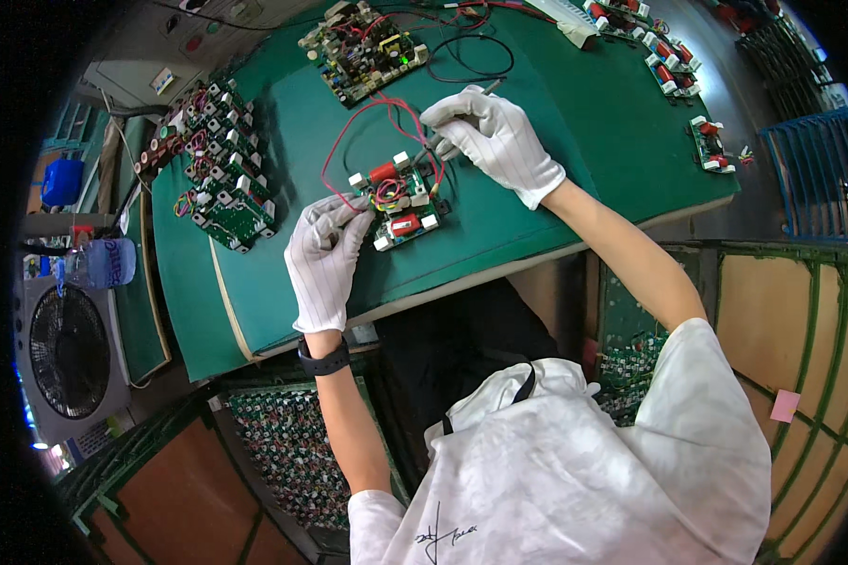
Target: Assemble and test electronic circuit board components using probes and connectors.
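Left hand [328, 250] is curled at the circuit board [407, 201], can't tell if it's gripping. Right hand [495, 139] has 1 thin tool [492, 87] pinched.

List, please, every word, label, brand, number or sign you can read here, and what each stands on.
White shirt: dark script, not copied here.
Bottle: printed lettering, not copied here.
Pale label on the grey panel: too small to read.
Red-wired circuit board: any markings too small to read.

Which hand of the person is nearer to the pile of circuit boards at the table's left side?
Left. The left hand is right of the pile, at the left edge of the small board; the right hand is much farther right.
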A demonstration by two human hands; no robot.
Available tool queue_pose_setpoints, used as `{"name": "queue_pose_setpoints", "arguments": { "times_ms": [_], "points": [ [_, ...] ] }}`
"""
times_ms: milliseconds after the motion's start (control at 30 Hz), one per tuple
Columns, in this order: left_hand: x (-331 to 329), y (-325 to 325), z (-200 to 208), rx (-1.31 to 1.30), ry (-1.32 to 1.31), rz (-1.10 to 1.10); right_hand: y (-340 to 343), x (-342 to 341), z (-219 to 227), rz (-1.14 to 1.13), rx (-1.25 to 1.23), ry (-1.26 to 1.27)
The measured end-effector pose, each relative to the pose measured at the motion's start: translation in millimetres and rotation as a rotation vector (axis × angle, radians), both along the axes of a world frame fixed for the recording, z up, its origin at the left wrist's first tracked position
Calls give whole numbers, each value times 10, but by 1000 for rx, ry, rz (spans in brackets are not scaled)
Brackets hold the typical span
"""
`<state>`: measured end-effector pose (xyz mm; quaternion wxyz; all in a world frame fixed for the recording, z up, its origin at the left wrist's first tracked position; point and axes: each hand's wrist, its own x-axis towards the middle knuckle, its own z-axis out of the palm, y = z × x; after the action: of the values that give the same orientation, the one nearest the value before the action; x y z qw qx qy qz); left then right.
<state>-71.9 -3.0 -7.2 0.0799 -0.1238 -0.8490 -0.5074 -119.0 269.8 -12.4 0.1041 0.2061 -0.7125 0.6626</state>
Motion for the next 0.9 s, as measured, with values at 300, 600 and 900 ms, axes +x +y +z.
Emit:
{"name": "queue_pose_setpoints", "arguments": {
  "times_ms": [300,600,900],
  "points": [
    [87,-24,182,-119,74,63,-103,-63,66,-151,296,206],
    [147,99,123,-37,95,3,29,137,63,-28,37,-21],
    [25,32,84,-20,121,-2,-36,25,154,-49,127,21]
  ]
}}
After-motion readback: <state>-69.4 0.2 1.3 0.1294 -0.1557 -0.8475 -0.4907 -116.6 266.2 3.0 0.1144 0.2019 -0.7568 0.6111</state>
